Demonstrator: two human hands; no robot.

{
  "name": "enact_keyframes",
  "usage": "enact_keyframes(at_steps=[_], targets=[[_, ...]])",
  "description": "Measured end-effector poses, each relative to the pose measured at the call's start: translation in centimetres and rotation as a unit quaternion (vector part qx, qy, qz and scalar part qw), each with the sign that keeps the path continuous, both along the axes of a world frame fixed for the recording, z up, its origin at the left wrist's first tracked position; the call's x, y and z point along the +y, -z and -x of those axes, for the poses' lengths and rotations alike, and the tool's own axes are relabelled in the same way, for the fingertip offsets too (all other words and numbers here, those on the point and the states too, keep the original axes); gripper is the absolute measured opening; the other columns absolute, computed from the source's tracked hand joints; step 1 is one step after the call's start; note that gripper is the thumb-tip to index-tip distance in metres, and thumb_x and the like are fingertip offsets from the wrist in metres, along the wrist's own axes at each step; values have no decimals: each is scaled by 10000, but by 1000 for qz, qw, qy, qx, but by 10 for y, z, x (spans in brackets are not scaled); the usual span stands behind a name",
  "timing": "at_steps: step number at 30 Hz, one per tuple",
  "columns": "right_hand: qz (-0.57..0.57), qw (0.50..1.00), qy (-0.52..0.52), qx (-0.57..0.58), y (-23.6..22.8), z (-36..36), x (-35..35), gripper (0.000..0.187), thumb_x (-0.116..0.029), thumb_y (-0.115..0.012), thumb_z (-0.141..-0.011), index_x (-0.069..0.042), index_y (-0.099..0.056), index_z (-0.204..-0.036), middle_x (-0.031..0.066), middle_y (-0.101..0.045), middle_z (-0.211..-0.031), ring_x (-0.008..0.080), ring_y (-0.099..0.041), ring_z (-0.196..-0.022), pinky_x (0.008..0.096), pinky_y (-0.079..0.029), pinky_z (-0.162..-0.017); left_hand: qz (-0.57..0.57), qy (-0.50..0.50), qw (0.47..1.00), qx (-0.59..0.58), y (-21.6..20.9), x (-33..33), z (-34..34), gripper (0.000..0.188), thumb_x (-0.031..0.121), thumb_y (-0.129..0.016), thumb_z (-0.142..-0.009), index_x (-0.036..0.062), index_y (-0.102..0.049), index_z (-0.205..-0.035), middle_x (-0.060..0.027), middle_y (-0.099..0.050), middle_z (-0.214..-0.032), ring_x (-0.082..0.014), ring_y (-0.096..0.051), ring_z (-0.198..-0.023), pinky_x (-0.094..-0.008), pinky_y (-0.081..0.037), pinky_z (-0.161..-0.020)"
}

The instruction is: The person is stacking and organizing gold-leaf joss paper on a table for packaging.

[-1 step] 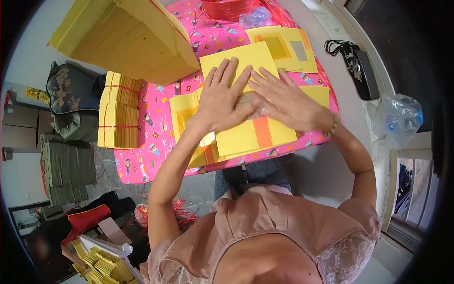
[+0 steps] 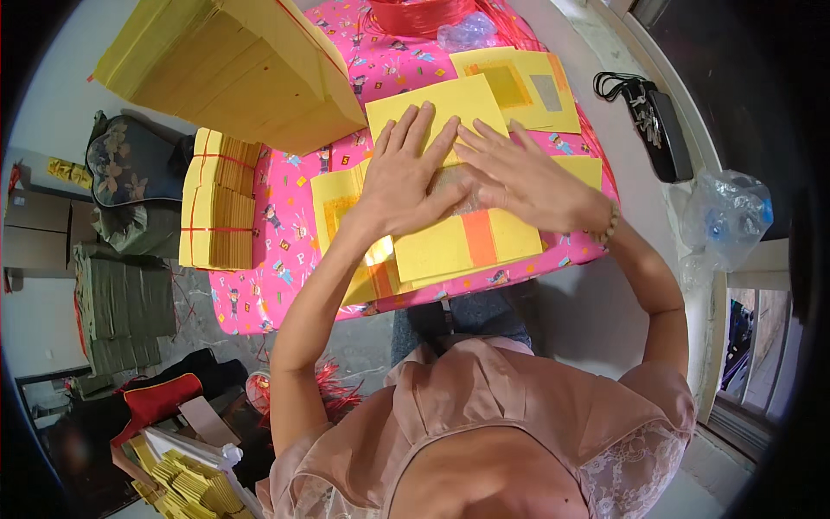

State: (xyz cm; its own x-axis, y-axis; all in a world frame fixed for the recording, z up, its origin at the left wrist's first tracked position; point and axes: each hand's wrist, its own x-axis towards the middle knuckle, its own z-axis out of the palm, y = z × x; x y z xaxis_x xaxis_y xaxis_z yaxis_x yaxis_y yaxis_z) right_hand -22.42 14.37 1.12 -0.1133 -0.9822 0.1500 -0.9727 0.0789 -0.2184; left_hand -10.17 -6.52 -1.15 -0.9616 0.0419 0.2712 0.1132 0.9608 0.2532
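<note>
My left hand (image 2: pixel 400 182) lies flat with its fingers spread on a yellow paper sheet (image 2: pixel 471 93) in the middle of the table. Beside it my right hand (image 2: pixel 536 183) rests on the same paper, fingers stretched out and pointing up and left. The two hands' fingertips nearly meet. Between the thumbs shows a greyish, glittery patch (image 2: pixel 451 186). Lower down, an orange strip (image 2: pixel 480 238) crosses the paper toward the near edge. More yellow sheets (image 2: pixel 328 192) with gold squares stick out from underneath on the left. Neither hand grips anything.
A tall yellow paper stack (image 2: pixel 251 69) stands at the far left, with tied yellow bundles (image 2: pixel 199 203) beside it. Other printed yellow sheets (image 2: pixel 553 117) lie far right on the pink tablecloth (image 2: pixel 281 221). Red cord (image 2: pixel 402 19) sits at the back. A clear plastic bag (image 2: pixel 731 216) hangs right.
My right hand has shifted very slightly up on the paper. The left hand and the sheets stay nearly where they were.
</note>
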Motion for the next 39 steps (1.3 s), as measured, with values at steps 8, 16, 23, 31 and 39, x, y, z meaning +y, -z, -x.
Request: enact_keyframes(at_steps=[8, 16, 23, 31, 39], targets=[[133, 990, 9, 46, 7, 24, -18, 405, -317, -605, -964, -53, -657, -1266, 102, -652, -1301, 273, -559, -1281, 473, -372, -1131, -35, 15, 998, -41, -4, -9, 3, 819, 678, -421, -948, 152, -329, -1570, -260, -229, -1609, -407, -180, -1507, -515, -147, -1226], [219, 956, -80, 178, 9, 46, -27, 275, -251, -656, -929, -64, -703, -1125, 66, -725, -1120, 240, -690, -1051, 426, -513, -1000, 11, 10, 999, 40, -7, -7, 11, 560, 358, -553, -1000, 127, -440, -1496, -229, -435, -1500, -402, -400, -1392, -499, -323, -1149], [274, 949, 120, -102, -11, 29, -17, 369, -343, -636, -959, -18, -678, -1129, 119, -698, -1159, 266, -672, -1045, 405, -512, -972, 174, -39, 970, 168, -18, 3, 15, 466, 91, -554, -906, 52, -525, -1370, -164, -585, -1362, -337, -548, -1269, -477, -426, -1073], [178, 699, 198, -664, -37, 32, 28, 432, -332, -642, -985, 6, -582, -1247, 105, -663, -1135, 158, -661, -1053, 300, -573, -871, 248, -24, 934, 257, -53, 59, 13, 537, 102, -573, -875, 84, -509, -1408, -112, -587, -1372, -302, -557, -1254, -459, -436, -1060], [255, 664, 152, -686, 16, 61, 134, 438, -197, -561, -1030, 37, -468, -1388, 124, -599, -1341, 168, -611, -1200, 314, -484, -1040, 21, 219, 957, 188, -21, 173, -43, 624, 111, -619, -820, 17, -482, -1421, -213, -500, -1426, -390, -505, -1287, -491, -421, -1087]])
